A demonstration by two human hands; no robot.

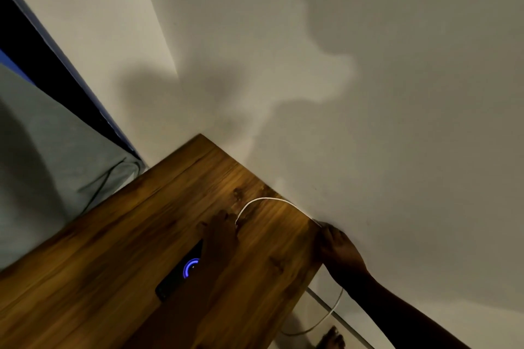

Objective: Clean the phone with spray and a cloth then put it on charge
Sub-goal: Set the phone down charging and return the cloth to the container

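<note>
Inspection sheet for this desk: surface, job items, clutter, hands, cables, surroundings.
Surface: wooden table against the wall.
Job's things: phone lies flat, blue ring lit; spray, cloth not seen.
Clutter: nothing seen.
Hands: left hand at the phone's far end, grip unclear; right hand grips white cable at table edge.
Cables: white cable arcs from left hand to the edge, then drops floorward; dark cable on pale bedding.
Surroundings: wall, pale bedding, a bare foot.

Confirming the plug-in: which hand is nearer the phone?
Left. The left hand lies over the far end of the phone; the right hand is apart at the table edge, by the cable.
</note>
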